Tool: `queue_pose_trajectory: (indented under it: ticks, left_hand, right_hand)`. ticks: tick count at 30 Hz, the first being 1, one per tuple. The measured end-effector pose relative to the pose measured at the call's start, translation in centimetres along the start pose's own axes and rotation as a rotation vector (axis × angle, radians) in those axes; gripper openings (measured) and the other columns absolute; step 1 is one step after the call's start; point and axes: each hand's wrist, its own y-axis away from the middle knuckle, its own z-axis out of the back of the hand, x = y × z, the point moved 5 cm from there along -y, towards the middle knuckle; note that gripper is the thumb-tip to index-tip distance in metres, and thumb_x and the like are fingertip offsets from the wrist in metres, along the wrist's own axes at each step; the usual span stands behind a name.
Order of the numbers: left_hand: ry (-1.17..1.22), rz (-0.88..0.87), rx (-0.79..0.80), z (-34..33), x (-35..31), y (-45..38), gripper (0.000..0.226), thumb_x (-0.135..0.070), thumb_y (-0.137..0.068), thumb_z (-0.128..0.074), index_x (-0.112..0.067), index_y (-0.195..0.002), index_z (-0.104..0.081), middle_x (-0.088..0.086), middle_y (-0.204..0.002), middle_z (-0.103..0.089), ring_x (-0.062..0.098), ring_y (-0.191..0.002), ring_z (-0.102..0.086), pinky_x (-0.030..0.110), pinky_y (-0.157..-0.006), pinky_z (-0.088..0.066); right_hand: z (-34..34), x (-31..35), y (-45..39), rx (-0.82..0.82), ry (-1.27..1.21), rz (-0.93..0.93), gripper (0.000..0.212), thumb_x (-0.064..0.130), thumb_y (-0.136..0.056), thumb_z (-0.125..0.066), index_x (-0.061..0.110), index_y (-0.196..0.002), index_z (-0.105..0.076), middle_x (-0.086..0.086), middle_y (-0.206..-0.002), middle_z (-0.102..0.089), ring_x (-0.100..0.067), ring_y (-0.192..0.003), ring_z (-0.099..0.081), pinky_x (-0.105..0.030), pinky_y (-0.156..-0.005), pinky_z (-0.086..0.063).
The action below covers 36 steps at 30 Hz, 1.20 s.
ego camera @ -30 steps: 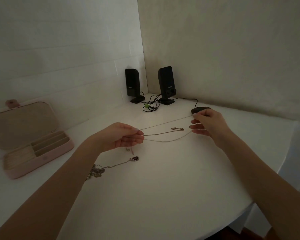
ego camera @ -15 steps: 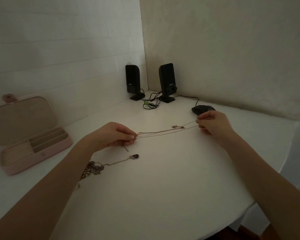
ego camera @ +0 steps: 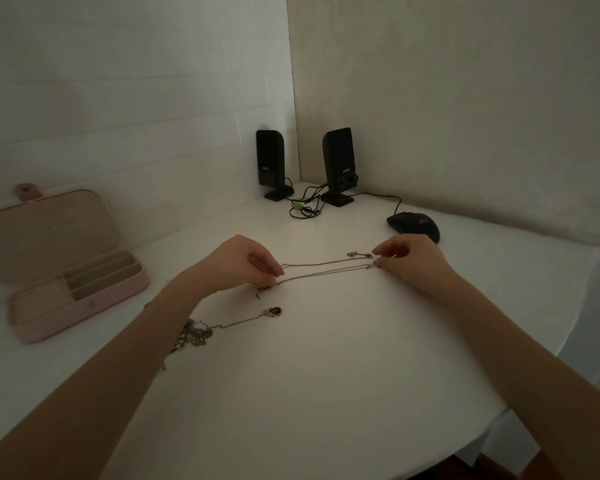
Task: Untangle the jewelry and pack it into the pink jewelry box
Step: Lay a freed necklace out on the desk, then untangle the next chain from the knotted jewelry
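A thin chain necklace [ego camera: 326,268] is stretched in two strands between my hands, just above the white table. My left hand [ego camera: 238,265] pinches its left end and my right hand [ego camera: 409,259] pinches its right end, near a small clasp or charm. Nearer to me lies a second chain with a dark red pendant [ego camera: 275,311], running left into a tangled heap of jewelry [ego camera: 193,336] partly hidden by my left forearm. The pink jewelry box [ego camera: 73,296] stands open at the left, its lid leaning back and its compartments showing.
Two black speakers [ego camera: 338,164] with tangled cables stand in the far corner. A black computer mouse [ego camera: 414,226] sits just behind my right hand. The table's [ego camera: 326,393] rounded edge drops off at the right and front.
The chain has been pulled out straighter between my hands. My right hand has shifted slightly toward me, away from the mouse, and my left hand has moved a little left.
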Motion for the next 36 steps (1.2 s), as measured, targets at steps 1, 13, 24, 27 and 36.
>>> queue_pose_trajectory:
  ticks: [1, 13, 24, 27, 36]
  left_hand:
    - [-0.024, -0.008, -0.009, 0.2, 0.0, 0.2, 0.022, 0.001, -0.074, -0.078, -0.019, -0.081, -0.075, -0.009, -0.078, -0.074, 0.002, -0.074, -0.068, 0.015, -0.076, -0.05]
    - [-0.213, -0.026, 0.117, 2.1, 1.5, 7.3, 0.021, -0.024, -0.072, -0.083, -0.033, -0.085, -0.069, -0.015, -0.082, -0.067, -0.004, -0.071, -0.057, 0.009, -0.066, -0.045]
    - [-0.249, -0.004, 0.077, 4.4, 3.6, 11.0, 0.032, -0.018, -0.074, -0.081, -0.023, -0.102, -0.068, -0.013, -0.084, -0.06, -0.019, -0.069, -0.053, 0.002, -0.064, -0.039]
    - [-0.231, -0.039, 0.07, 4.3, 4.1, 10.7, 0.031, -0.023, -0.074, -0.081, -0.026, -0.101, -0.068, -0.015, -0.084, -0.062, -0.014, -0.068, -0.053, 0.004, -0.065, -0.041]
    - [0.095, -0.075, -0.042, 5.0, 4.9, 10.2, 0.012, -0.031, -0.087, -0.064, -0.023, -0.084, -0.073, -0.012, -0.082, -0.072, -0.005, -0.076, -0.062, 0.008, -0.073, -0.044]
  right_hand:
    - [-0.1, 0.0, 0.0, -0.003, 0.028, 0.006, 0.014, 0.016, -0.084, -0.073, 0.023, -0.096, -0.071, 0.003, -0.091, -0.066, -0.002, -0.076, -0.055, -0.011, -0.065, -0.038]
    - [-9.3, 11.7, 6.4, 0.431, 0.087, 0.464, 0.032, 0.034, -0.076, -0.079, 0.028, -0.102, -0.063, 0.01, -0.1, -0.059, -0.002, -0.085, -0.051, -0.01, -0.07, -0.042]
    - [-16.7, 16.6, 6.9, 0.591, 0.353, 0.549, 0.007, 0.025, -0.093, -0.06, 0.019, -0.092, -0.057, 0.003, -0.094, -0.051, -0.011, -0.084, -0.046, -0.019, -0.067, -0.032]
    - [-15.9, 16.9, 6.4, 0.52, 0.061, 0.391, 0.006, 0.018, -0.097, -0.053, 0.014, -0.092, -0.052, 0.003, -0.085, -0.06, -0.006, -0.073, -0.054, -0.009, -0.06, -0.039]
    - [-11.6, 19.6, 5.2, 0.418, -0.576, 0.226, 0.004, 0.01, -0.099, -0.048, 0.007, -0.096, -0.049, -0.001, -0.065, -0.055, -0.009, -0.054, -0.05, -0.018, -0.056, -0.049]
